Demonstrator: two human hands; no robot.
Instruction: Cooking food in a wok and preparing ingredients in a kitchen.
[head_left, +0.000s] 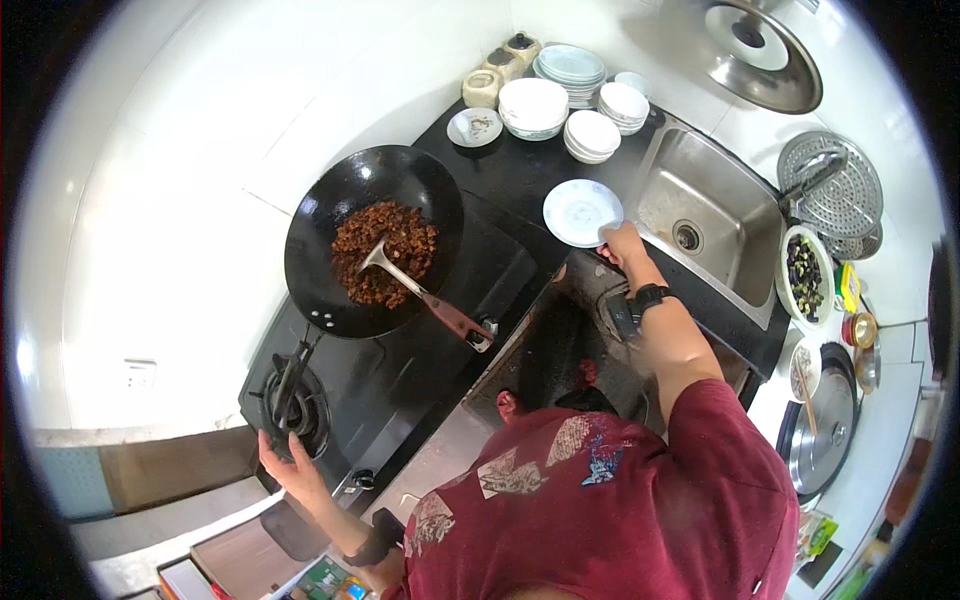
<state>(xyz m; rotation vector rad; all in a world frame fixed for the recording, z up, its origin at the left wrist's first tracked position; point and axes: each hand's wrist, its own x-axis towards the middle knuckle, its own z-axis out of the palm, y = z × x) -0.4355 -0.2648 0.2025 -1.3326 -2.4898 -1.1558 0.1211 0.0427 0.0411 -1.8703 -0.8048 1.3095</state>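
Observation:
My right hand grips the rim of a white plate with a faint pattern, just left of the sink at the counter's front edge. The plate holds no food. My left hand has its fingers apart and holds nothing, close to the rear-left gas burner and the wok's handle. A black wok sits on the stove with brown, finely chopped cooked food in it. A metal spatula with a reddish-brown handle rests in the food, its handle over the wok's rim.
Stacked white bowls, pale plates and seasoning jars stand at the counter's back. A steel sink lies right of the plate. Beyond it are a bowl of chopped dark vegetables, a bowl with chopsticks and a lidded pan.

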